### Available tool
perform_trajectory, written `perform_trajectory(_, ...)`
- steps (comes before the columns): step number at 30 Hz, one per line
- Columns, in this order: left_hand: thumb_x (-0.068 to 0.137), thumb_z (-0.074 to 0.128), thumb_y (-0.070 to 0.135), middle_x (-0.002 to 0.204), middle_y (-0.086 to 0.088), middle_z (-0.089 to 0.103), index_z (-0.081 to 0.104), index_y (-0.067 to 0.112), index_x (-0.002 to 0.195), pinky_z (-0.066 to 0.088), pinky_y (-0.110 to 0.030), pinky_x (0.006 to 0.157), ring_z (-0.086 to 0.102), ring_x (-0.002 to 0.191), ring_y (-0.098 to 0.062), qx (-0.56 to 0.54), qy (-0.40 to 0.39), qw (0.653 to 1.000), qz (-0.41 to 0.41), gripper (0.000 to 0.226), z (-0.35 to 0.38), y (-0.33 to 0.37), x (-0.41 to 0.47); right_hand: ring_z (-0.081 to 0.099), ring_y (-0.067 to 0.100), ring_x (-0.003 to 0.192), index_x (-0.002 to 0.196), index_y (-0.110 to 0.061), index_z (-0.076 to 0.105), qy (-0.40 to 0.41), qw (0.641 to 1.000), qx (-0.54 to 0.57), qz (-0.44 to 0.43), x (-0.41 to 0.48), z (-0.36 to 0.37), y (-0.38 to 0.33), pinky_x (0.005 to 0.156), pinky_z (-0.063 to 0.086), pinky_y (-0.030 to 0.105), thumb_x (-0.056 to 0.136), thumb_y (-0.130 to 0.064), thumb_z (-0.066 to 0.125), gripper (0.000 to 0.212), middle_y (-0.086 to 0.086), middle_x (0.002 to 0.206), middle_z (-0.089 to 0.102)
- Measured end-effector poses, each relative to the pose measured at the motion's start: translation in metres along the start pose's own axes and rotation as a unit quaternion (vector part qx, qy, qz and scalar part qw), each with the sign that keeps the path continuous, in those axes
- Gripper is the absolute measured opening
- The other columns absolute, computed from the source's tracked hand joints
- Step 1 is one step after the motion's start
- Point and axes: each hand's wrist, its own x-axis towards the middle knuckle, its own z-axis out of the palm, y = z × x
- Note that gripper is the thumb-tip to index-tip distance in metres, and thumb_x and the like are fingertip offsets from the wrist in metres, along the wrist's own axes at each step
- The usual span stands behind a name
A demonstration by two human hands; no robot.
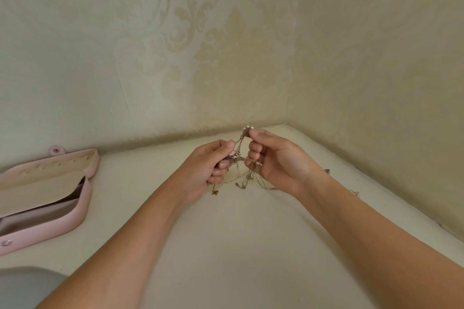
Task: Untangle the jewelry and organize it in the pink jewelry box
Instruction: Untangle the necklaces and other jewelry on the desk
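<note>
A tangle of thin gold and silver chains (242, 168) hangs between my two hands above the cream table. My left hand (208, 165) pinches one side of the knot with curled fingers. My right hand (273, 158) pinches the other side, holding a small pearl-like piece at the top between thumb and forefinger. Loose chain ends and a small gold charm (214, 192) dangle down to the table. The pink jewelry box (75, 211) lies open at the far left, its lid with beige lining folded back.
Patterned cream walls meet in a corner just behind my hands. More thin chain pieces (355, 192) lie on the table by my right forearm. A grey rounded object (27, 286) shows at the bottom left edge.
</note>
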Motion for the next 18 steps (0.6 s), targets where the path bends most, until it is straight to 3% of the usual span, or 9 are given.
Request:
perform_trajectory(3, 0.088, 0.056, 0.037, 0.068, 0.003, 0.055, 0.056, 0.012, 0.091, 0.029, -0.017, 0.044, 0.041, 0.053, -0.006, 0.027, -0.018, 0.999, -0.004, 0.025, 0.002, -0.004, 0.000, 0.047, 0.006, 0.051, 0.093, -0.011, 0.063, -0.022, 0.996, -0.085, -0.016, -0.001, 0.000, 0.001, 0.057, 0.046, 0.018, 0.090, -0.012, 0.057, 0.007, -0.003, 0.063, 0.054)
perform_trajectory(6, 0.092, 0.053, 0.028, 0.081, 0.004, 0.060, 0.059, 0.017, 0.088, 0.039, -0.023, 0.053, 0.053, 0.067, -0.010, 0.038, -0.054, 0.998, -0.014, 0.014, 0.002, -0.007, 0.000, 0.062, 0.009, 0.065, 0.094, -0.010, 0.068, -0.044, 0.993, -0.106, -0.004, -0.004, -0.001, 0.000, 0.066, 0.054, 0.020, 0.087, -0.002, 0.058, 0.015, 0.002, 0.077, 0.067)
perform_trajectory(10, 0.079, 0.046, 0.026, 0.071, 0.006, 0.057, 0.055, 0.014, 0.090, 0.040, -0.025, 0.060, 0.053, 0.068, -0.009, -0.007, -0.099, 0.995, -0.019, 0.019, 0.000, -0.005, 0.000, 0.065, 0.012, 0.072, 0.100, -0.008, 0.070, -0.031, 0.977, -0.210, -0.016, -0.007, -0.001, -0.002, 0.072, 0.055, 0.023, 0.088, -0.005, 0.060, 0.015, 0.004, 0.080, 0.069)
perform_trajectory(16, 0.085, 0.060, 0.021, 0.083, -0.007, 0.065, 0.062, -0.004, 0.095, 0.047, -0.042, 0.082, 0.059, 0.086, -0.022, 0.061, -0.028, 0.998, 0.017, 0.027, -0.004, -0.009, 0.001, 0.063, 0.012, 0.068, 0.105, -0.006, 0.068, -0.010, 0.953, -0.302, -0.029, -0.010, 0.001, -0.006, 0.057, 0.049, 0.017, 0.090, -0.007, 0.061, 0.017, 0.006, 0.081, 0.068)
perform_trajectory(18, 0.086, 0.059, 0.023, 0.085, -0.009, 0.064, 0.064, 0.002, 0.088, 0.043, -0.041, 0.083, 0.058, 0.088, -0.020, 0.052, -0.028, 0.998, 0.032, 0.021, -0.004, -0.007, 0.000, 0.062, 0.009, 0.066, 0.106, -0.007, 0.068, -0.019, 0.957, -0.288, -0.022, -0.010, 0.001, -0.008, 0.056, 0.048, 0.016, 0.087, -0.002, 0.063, 0.020, 0.002, 0.078, 0.068)
